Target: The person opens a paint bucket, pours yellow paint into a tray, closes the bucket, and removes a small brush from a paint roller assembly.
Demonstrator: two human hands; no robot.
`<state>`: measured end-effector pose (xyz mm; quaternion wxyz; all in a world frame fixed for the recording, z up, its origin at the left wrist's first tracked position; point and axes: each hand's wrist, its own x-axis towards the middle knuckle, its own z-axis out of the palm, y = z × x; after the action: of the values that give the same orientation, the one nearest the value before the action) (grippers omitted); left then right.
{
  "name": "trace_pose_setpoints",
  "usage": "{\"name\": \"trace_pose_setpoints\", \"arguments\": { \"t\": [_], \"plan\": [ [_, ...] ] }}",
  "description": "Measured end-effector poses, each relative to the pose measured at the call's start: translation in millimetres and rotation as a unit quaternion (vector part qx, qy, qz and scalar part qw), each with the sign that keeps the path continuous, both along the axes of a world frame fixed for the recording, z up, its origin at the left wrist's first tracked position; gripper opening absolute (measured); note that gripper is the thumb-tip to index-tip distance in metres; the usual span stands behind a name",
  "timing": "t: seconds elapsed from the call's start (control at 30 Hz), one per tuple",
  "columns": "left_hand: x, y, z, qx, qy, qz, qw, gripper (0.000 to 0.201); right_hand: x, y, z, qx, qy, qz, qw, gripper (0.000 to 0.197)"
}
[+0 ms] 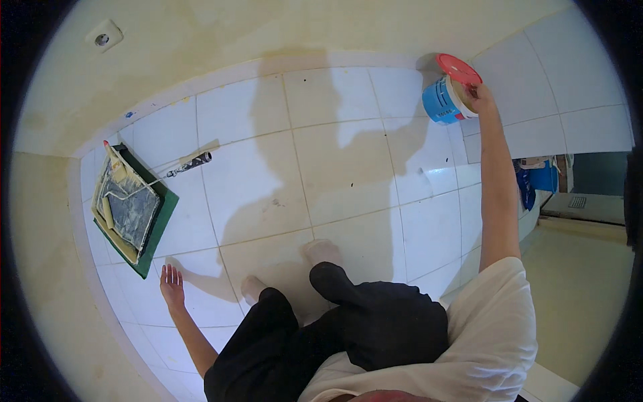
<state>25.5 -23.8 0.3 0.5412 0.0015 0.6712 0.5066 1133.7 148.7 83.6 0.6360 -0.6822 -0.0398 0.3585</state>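
Note:
My right arm (499, 181) reaches out to the far right, where a blue and white paint bucket (439, 102) stands by the wall. My right hand (481, 98) is closed at the edge of its red lid (458, 68), which is tilted up off the rim. Pale contents show partly inside, and my fingertips are partly hidden. On the left, my left hand (172, 285) hangs low with its fingers stretched out, holding nothing. Just beyond it lies a paint tray (137, 218) on a green sheet (166, 208), with a paint roller (190, 163) resting across it.
White tiles (254, 174) cover the floor under my feet. A cream wall (201, 33) with a socket (103, 36) rises ahead. A paintbrush (115, 159) lies at the tray's far end. At the right, a blue container (544, 177) stands among other items beyond my arm.

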Motion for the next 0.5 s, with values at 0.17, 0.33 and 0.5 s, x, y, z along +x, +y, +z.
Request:
{"name": "trace_pose_setpoints", "arguments": {
  "t": [0.17,0.33,0.5],
  "plan": [
    [4,-1,-21,-0.005,-0.004,-0.019,1.000,0.044,-43,-31,-17,0.003,-0.045,0.073,0.996,0.015],
    [-23,-18,-10,-0.007,0.007,0.007,1.000,0.043,-174,-80,-30,-0.015,-0.316,0.166,0.934,0.017],
    [-30,-15,-12,-0.001,-0.008,0.041,0.999,0.041,-209,-147,-54,-0.027,-0.149,0.119,0.981,0.017]
  ]
}}
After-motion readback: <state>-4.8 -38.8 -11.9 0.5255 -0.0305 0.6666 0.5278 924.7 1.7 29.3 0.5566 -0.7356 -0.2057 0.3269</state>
